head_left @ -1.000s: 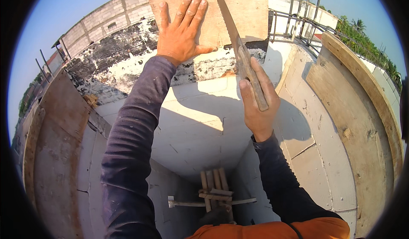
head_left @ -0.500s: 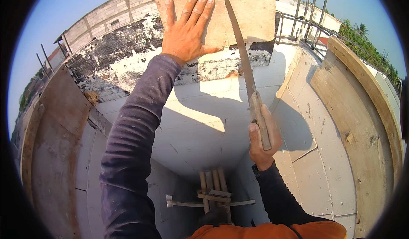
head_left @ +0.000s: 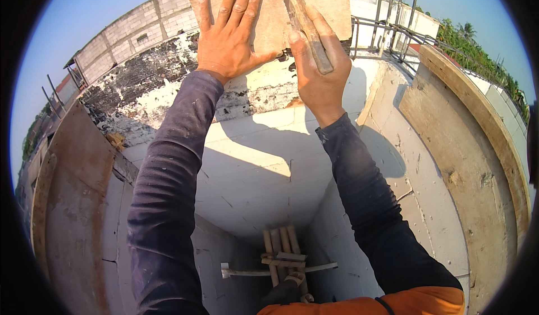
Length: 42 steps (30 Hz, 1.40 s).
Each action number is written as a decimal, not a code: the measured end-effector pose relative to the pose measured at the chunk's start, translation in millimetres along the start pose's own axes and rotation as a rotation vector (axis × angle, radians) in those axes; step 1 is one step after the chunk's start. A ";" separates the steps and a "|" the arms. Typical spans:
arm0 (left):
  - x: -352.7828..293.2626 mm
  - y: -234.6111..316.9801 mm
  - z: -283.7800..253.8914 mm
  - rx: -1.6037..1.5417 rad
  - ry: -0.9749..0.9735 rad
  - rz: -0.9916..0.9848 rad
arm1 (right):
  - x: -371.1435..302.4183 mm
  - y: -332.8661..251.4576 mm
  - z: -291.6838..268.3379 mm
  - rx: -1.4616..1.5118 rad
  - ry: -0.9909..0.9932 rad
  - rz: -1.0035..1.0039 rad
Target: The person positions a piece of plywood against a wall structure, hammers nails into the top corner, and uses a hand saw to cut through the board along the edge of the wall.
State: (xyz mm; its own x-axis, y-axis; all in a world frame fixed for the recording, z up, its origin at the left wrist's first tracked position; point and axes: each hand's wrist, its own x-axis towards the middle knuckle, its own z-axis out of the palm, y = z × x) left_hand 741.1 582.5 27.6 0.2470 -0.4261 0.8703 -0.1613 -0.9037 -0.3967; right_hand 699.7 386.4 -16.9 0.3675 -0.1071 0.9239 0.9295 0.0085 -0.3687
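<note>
A flat plywood board (head_left: 269,17) lies across the top of the wall in front of me. My left hand (head_left: 230,34) presses on it with the palm down and the fingers spread. In my right hand (head_left: 325,68) is the worn wooden handle of a hand saw (head_left: 310,31), held with the thumb along one side. The saw's blade runs away from me into a cut in the board, and much of it is hidden beyond the handle. The board's far edge is out of view.
Below me a deep shaft of pale block walls (head_left: 247,186) drops to several wooden poles (head_left: 283,253). Plywood planks line the left (head_left: 76,202) and right (head_left: 455,163) sides. Steel rebar (head_left: 393,28) sticks up at the far right. Black-and-white flaking paint covers the ledge (head_left: 140,99).
My right hand has pushed the saw forward and up, so its handle is now close to the board. My left hand stays pressed on the board. The view has shifted slightly.
</note>
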 end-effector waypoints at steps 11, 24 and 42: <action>-10.6 -15.8 11.3 0.115 0.071 0.078 | -118.6 -26.6 -38.9 0.077 0.030 0.132; -23.9 -27.2 1.9 0.122 -0.001 0.030 | -112.4 -34.3 -28.9 -0.024 0.002 0.055; -11.5 -5.5 18.6 0.075 0.021 0.028 | -21.3 -17.9 -10.2 -0.132 0.010 0.111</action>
State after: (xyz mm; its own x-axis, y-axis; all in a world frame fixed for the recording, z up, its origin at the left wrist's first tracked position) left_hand 756.9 591.6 14.3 0.2232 -0.4507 0.8644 -0.0950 -0.8926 -0.4408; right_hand 675.0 378.4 -31.0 0.4667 -0.1231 0.8758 0.8707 -0.1098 -0.4794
